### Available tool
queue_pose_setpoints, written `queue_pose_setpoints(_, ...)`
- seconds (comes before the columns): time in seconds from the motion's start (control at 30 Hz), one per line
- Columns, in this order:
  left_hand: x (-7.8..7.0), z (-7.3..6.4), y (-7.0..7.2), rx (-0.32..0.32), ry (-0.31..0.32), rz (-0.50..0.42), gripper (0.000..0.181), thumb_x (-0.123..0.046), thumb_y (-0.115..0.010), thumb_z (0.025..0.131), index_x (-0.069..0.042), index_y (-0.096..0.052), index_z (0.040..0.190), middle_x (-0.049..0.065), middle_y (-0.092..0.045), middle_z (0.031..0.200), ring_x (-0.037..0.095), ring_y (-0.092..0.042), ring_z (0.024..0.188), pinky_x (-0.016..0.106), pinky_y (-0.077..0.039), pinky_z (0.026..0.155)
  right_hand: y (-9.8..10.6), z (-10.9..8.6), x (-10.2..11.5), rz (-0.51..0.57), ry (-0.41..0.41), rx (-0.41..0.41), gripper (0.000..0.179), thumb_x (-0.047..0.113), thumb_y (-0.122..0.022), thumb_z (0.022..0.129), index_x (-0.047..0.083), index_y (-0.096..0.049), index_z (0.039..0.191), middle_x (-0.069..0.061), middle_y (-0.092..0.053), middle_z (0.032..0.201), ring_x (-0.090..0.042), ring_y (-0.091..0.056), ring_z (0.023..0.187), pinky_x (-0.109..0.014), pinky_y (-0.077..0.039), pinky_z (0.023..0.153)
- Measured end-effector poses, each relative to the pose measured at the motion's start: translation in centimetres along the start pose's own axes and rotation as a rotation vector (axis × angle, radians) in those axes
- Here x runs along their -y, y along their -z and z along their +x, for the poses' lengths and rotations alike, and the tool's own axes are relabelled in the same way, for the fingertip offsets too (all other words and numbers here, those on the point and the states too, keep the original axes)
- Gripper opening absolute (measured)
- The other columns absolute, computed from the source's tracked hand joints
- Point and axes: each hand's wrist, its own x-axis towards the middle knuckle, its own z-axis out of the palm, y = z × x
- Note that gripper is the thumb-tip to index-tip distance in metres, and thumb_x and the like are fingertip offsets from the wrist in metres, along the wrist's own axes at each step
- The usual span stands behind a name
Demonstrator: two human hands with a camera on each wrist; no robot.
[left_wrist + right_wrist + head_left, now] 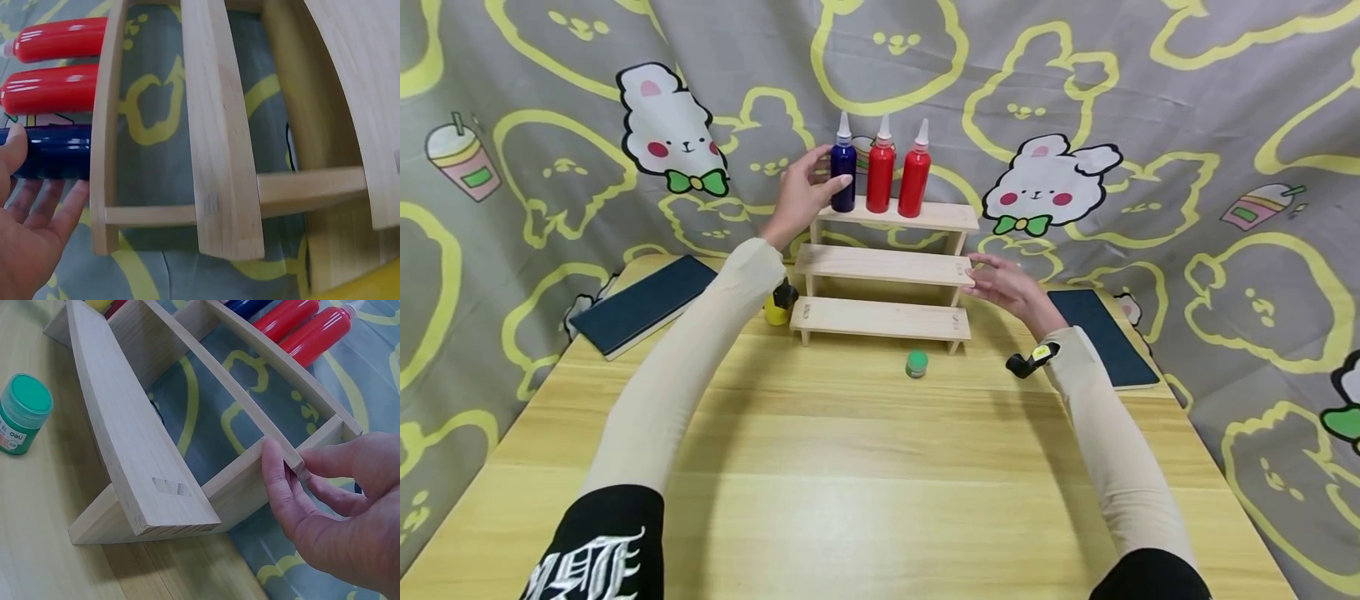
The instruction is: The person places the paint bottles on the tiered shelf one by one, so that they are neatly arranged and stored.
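A three-step wooden stand is at the back of the table. On its top step a dark blue bottle with a white pointed nozzle stands upright at the left end. My left hand holds that bottle, thumb in front and fingers behind. Two red bottles of the same shape stand beside it to the right. My right hand pinches the right end of the middle step between thumb and fingers, as the right wrist view shows.
A small jar with a green lid stands before the stand. Something yellow sits by the stand's left side, partly behind my left wrist. Dark blue books lie on the table at left and right. A patterned cloth hangs behind.
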Motion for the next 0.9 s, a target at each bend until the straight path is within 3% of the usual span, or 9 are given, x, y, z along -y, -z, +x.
queue_pose_setpoints(0.17,-0.2,-0.2,0.5,0.019,-0.008,0.030,0.068,-0.018,-0.077,0.097,-0.014,-0.045,0.156,0.017,-0.060,0.147,0.033,-0.063,0.128,0.039,-0.054,0.107,-0.1,0.2,-0.2,-0.003,0.001,0.002,0.063,-0.001,-0.051,0.108,0.006,-0.026,0.165,-0.012,-0.048,0.123,-0.014,-0.070,0.087,-0.029,-0.057,0.099)
queue_pose_setpoints(0.33,-0.6,-0.9,1.5,0.051,0.018,0.039,0.071,-0.018,-0.079,0.096,-0.013,-0.043,0.157,0.017,-0.059,0.147,0.031,-0.062,0.128,0.041,-0.055,0.104,-0.1,0.2,-0.2,0.021,0.009,0.009,0.061,-0.001,-0.049,0.108,0.005,-0.025,0.164,-0.012,-0.050,0.120,-0.014,-0.070,0.084,-0.028,-0.059,0.097)
queue_pose_setpoints(0.47,-1.2,-1.6,2.6,0.048,0.011,0.042,0.069,-0.021,-0.076,0.098,-0.013,-0.042,0.158,0.016,-0.059,0.145,0.028,-0.061,0.129,0.040,-0.056,0.103,0.0,0.3,0.0,0.063,0.022,0.002,0.059,-0.003,-0.049,0.108,0.004,-0.028,0.162,-0.010,-0.055,0.113,-0.013,-0.070,0.081,-0.025,-0.061,0.087)
queue_pose_setpoints(0.63,-1.4,-2.7,4.3,0.026,-0.023,0.094,0.065,-0.019,-0.075,0.099,-0.013,-0.044,0.156,0.017,-0.063,0.138,0.027,-0.063,0.124,0.034,-0.054,0.104,0.1,0.4,0.0,0.091,0.019,0.012,0.061,-0.005,-0.049,0.107,0.004,-0.026,0.163,-0.010,-0.059,0.112,-0.015,-0.071,0.085,-0.027,-0.061,0.087)
queue_pose_setpoints(0.9,-0.8,-6.2,6.2,-0.021,-0.231,0.136,0.035,-0.015,-0.069,0.103,-0.003,-0.062,0.135,0.015,-0.072,0.118,0.016,-0.069,0.105,0.022,-0.054,0.089,0.1,0.3,0.1,0.088,0.009,0.009,0.063,-0.004,-0.050,0.107,0.005,-0.026,0.164,-0.010,-0.059,0.114,-0.016,-0.071,0.087,-0.028,-0.061,0.089)
